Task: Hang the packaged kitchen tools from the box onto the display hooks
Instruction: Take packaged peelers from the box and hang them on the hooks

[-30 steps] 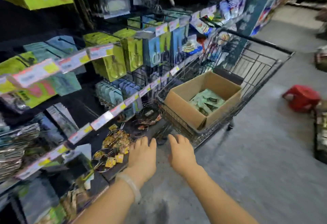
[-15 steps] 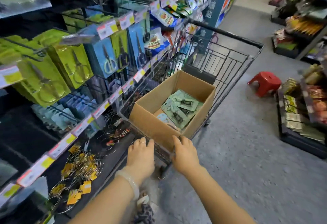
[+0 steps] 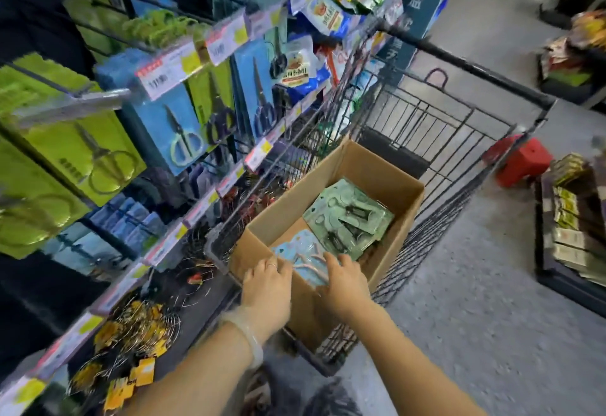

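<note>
A cardboard box sits in a black wire cart. Inside lie several green packaged tools and, nearest me, a light blue package with a pinkish tool. Both my hands reach over the box's near rim. My left hand touches the blue package's left edge with fairly straight fingers. My right hand rests its fingers on the package's right side. The display hooks on the left carry blue and green scissors packs.
Price-tag rails run along the shelving on the left, close beside the cart. Wire utensils with yellow tags hang low at the left. A red stool stands beyond the cart and a low goods display lines the right of the aisle.
I have come closer to the cart. Both hands moved forward from in front of the box, over its near rim and onto the blue package inside.
</note>
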`<act>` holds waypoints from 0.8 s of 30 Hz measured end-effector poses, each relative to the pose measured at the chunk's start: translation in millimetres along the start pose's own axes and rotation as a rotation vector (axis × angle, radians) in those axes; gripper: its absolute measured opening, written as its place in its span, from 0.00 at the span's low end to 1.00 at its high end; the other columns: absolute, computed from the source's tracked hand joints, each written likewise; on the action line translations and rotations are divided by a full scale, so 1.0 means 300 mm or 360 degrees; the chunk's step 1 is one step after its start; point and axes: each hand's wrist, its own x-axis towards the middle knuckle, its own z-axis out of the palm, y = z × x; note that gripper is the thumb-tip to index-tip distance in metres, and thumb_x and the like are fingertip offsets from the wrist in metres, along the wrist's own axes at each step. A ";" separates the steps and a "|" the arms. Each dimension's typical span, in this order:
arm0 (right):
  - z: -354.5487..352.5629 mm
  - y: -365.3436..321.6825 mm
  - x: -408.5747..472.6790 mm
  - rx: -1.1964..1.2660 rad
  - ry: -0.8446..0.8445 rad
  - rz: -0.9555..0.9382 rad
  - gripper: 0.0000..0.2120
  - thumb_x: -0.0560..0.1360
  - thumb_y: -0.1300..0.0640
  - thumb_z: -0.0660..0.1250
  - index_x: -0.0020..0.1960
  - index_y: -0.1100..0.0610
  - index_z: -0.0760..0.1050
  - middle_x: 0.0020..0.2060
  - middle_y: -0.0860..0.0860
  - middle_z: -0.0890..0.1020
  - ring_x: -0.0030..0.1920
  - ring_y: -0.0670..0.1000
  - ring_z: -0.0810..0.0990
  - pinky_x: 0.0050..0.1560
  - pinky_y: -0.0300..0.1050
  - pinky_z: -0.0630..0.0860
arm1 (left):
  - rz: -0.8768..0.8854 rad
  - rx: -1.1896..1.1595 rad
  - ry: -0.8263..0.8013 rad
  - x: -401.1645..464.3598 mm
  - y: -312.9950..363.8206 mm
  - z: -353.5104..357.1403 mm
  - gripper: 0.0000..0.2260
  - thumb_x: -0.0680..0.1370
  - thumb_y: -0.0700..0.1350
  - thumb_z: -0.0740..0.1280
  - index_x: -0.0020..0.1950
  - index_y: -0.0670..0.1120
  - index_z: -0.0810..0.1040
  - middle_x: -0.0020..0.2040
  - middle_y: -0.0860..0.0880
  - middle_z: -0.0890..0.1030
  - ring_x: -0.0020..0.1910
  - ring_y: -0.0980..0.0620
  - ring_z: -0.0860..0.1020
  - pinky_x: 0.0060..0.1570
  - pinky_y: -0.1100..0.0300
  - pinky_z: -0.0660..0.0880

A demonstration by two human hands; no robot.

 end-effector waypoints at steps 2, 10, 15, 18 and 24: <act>-0.006 0.009 0.069 0.0016 -0.0064 -0.0012 0.29 0.77 0.54 0.63 0.74 0.54 0.56 0.68 0.57 0.64 0.67 0.60 0.65 0.65 0.52 0.65 | -0.0041 -0.0042 -0.0021 0.049 0.001 0.000 0.30 0.76 0.49 0.66 0.74 0.48 0.57 0.72 0.44 0.62 0.70 0.44 0.62 0.67 0.51 0.62; -0.004 0.096 0.352 -0.0051 -0.0429 -0.0165 0.30 0.76 0.52 0.65 0.74 0.54 0.57 0.69 0.57 0.64 0.67 0.59 0.66 0.67 0.53 0.67 | -0.0327 -0.0302 -0.0095 0.224 0.070 0.003 0.30 0.78 0.47 0.63 0.77 0.50 0.52 0.75 0.45 0.57 0.72 0.44 0.60 0.67 0.52 0.61; 0.018 0.194 0.531 -0.0114 -0.0647 -0.0227 0.33 0.75 0.50 0.66 0.75 0.56 0.55 0.68 0.57 0.67 0.67 0.58 0.66 0.67 0.52 0.66 | -0.0485 -0.0418 -0.0110 0.323 0.148 -0.003 0.31 0.80 0.51 0.61 0.78 0.50 0.47 0.78 0.46 0.52 0.75 0.45 0.55 0.71 0.53 0.57; 0.078 0.249 0.612 -0.0029 -0.0803 -0.0267 0.33 0.76 0.50 0.64 0.76 0.53 0.54 0.67 0.57 0.67 0.66 0.58 0.68 0.67 0.53 0.68 | -0.0604 -0.0459 -0.0098 0.376 0.181 0.024 0.32 0.80 0.53 0.60 0.78 0.51 0.45 0.78 0.47 0.52 0.75 0.46 0.55 0.72 0.54 0.53; 0.300 0.347 0.744 0.0123 -0.1005 -0.0267 0.35 0.77 0.44 0.60 0.76 0.43 0.42 0.67 0.58 0.70 0.59 0.61 0.76 0.58 0.55 0.74 | -0.0757 -0.0514 -0.0082 0.456 0.244 0.096 0.30 0.81 0.55 0.56 0.78 0.51 0.46 0.77 0.48 0.55 0.74 0.49 0.56 0.71 0.57 0.54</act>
